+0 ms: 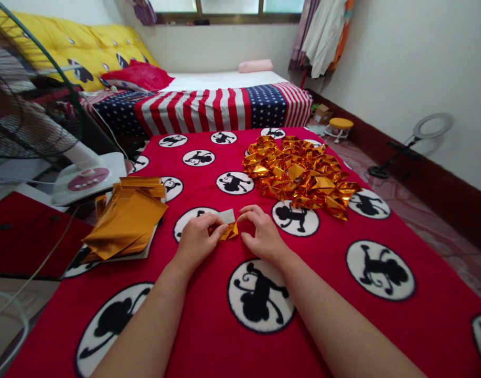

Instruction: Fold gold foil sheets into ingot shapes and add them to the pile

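Note:
My left hand [200, 237] pinches a partly folded sheet of gold foil paper [229, 231] between thumb and fingers, low over the red cloth. A grey-white underside stands up at the top of this paper, and its shiny gold face shows below. My right hand [262, 234] is at the paper's right edge, fingers curved and thumb apart from them with a gap between; whether a fingertip touches the edge I cannot tell. To the left lies a stack of flat gold foil sheets [126, 220]. Beyond my right hand is a heap of folded gold foil pieces [299, 170].
The red cloth with monkey circles [322, 273] covers the surface under my hands. A white fan base [88, 176] stands at the left, behind the stack. A bed with a striped, starred cover [209, 109] is at the back. A ring light [433, 126] and yellow stool [341, 124] stand right.

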{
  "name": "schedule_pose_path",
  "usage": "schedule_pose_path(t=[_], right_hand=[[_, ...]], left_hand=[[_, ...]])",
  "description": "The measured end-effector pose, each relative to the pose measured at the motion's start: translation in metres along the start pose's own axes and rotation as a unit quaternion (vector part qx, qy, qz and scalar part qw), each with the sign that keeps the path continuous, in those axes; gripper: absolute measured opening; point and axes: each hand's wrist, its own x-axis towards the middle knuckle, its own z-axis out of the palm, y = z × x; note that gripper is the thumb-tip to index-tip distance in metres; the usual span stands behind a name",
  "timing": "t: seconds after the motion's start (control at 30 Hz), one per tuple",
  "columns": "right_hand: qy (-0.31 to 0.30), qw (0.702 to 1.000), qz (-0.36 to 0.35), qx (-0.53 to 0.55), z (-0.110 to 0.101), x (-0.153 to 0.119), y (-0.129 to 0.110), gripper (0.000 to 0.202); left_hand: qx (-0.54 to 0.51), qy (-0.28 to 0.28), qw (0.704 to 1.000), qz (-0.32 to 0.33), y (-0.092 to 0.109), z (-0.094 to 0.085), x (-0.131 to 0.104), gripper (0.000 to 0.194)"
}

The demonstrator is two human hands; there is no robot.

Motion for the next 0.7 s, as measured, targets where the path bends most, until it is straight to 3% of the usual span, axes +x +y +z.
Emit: schedule_pose_path(t=[0.17, 0.47, 0.7], right_hand=[[-0.018, 0.999, -0.003, -0.037, 0.002, 0.001, 0.000, 0.046], [-0.037, 0.997, 0.038, -0.062, 0.005, 0.007, -0.003, 0.044], [-0.047, 0.995, 0.058, -0.073, 0.004, 0.007, -0.005, 0.041]], left_hand=[[0.023, -0.005, 1.000, 0.000, 0.002, 0.001, -0.001, 0.015], [0.060, -0.011, 0.998, -0.004, 0.013, 0.001, 0.002, 0.020], [0.035, -0.010, 0.999, -0.022, 0.008, 0.004, 0.000, 0.020]])
